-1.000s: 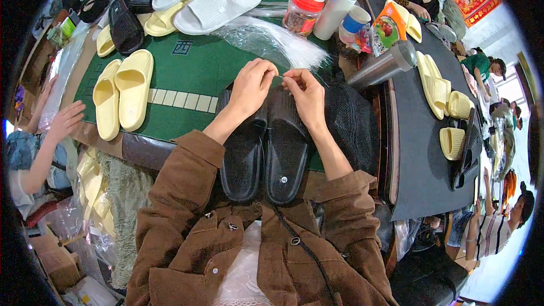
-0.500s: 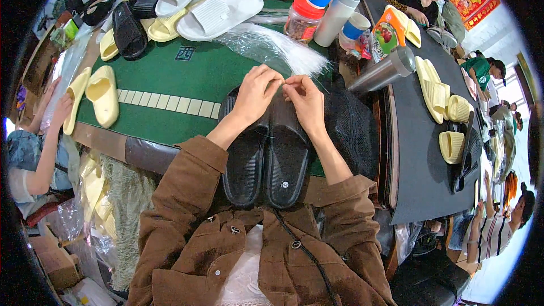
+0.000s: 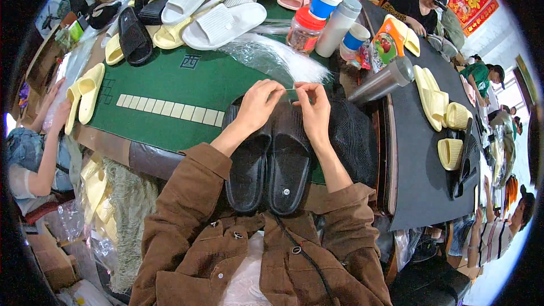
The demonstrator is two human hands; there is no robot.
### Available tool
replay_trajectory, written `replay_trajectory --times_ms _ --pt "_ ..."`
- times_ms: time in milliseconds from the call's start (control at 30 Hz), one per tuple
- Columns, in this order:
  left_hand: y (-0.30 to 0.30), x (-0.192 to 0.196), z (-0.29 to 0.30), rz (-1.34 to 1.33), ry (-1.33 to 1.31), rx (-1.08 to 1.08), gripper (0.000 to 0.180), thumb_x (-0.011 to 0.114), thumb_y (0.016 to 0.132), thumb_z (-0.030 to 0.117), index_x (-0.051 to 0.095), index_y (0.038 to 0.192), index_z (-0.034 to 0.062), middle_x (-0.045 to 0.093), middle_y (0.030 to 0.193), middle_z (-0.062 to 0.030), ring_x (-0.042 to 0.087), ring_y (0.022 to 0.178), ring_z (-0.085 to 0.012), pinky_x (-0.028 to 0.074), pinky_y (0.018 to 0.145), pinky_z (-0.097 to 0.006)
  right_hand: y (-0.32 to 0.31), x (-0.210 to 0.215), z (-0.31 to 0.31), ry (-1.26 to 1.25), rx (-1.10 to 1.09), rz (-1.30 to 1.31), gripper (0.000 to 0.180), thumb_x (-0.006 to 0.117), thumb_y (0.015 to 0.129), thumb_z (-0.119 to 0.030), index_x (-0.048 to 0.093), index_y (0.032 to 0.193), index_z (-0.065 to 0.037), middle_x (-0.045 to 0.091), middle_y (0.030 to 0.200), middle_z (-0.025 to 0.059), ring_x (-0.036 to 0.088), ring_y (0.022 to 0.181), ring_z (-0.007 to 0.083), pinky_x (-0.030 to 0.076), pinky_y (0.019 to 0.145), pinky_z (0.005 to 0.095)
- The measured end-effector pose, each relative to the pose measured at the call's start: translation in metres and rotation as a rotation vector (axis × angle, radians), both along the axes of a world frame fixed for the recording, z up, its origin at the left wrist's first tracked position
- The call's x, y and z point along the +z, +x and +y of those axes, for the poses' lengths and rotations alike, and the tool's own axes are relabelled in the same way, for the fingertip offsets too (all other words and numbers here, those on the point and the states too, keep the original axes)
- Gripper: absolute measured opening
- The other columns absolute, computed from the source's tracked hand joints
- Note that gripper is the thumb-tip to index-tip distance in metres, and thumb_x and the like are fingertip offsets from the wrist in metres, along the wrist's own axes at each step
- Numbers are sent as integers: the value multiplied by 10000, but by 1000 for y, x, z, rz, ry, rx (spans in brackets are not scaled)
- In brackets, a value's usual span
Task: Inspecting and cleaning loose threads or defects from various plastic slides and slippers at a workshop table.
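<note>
Two-handed pinch, left hand (image 3: 261,104) and right hand (image 3: 313,107), on thin strand (image 3: 290,89) | black slippers (image 3: 289,173) below and nearward, long axes near-to-far | neither hand clearly nearer

From my remote station I logged a green worktop (image 3: 164,73). A row of pale rectangles (image 3: 170,110) ran roughly parallel to its near edge. A black pair of slides (image 3: 289,175) overlapped that edge; I could not verify support. White slides (image 3: 241,20) lay heaped along the far edge. A red-lidded jar (image 3: 303,37) and a grey flask (image 3: 338,27) stood toward the far right corner. On the adjoining dark grey worktop (image 3: 419,181), yellow slides (image 3: 432,105) lay near the right edge.
</note>
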State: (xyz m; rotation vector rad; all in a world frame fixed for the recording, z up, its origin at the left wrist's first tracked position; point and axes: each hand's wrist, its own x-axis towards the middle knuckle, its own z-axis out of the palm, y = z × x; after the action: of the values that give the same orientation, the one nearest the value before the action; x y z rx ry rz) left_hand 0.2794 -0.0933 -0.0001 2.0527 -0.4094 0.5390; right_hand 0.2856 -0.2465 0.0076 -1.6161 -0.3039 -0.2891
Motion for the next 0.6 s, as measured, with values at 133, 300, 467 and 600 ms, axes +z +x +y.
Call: replay_trajectory --times_ms 133,300,467,600 --pt "-1 -1 2 38 34 -9 116 572 840 69 631 922 12 606 879 -135 584 882 -332 462 766 -409 -3 7 1 57 117 23 78 524 938 -66 507 987 -8 619 1099 128 599 941 140 538 678 251" --pt "0 -3 -1 84 36 -61 130 553 841 60 644 923 17 613 888 -142 586 894 -339 464 772 -405 -13 17 0 302 320 104 80 443 978 -84 414 1039 -40 622 1010 139 618 918 170 559 712 290" --pt "1 -1 -5 126 -39 -107 137 534 859 59 643 936 31 609 874 -150 585 875 -340 465 767 -398 -45 53 -8 574 513 209 126 433 997 -230 422 1032 -110 593 909 79 632 917 233 541 702 309" --pt "6 -3 10 156 -23 -116 150 536 872 78 644 958 19 633 906 -149 609 845 -270 469 759 -335 -89 105 -32 623 451 300 96 415 1000 -196 432 1018 -104 477 725 27 473 495 120 336 416 213"
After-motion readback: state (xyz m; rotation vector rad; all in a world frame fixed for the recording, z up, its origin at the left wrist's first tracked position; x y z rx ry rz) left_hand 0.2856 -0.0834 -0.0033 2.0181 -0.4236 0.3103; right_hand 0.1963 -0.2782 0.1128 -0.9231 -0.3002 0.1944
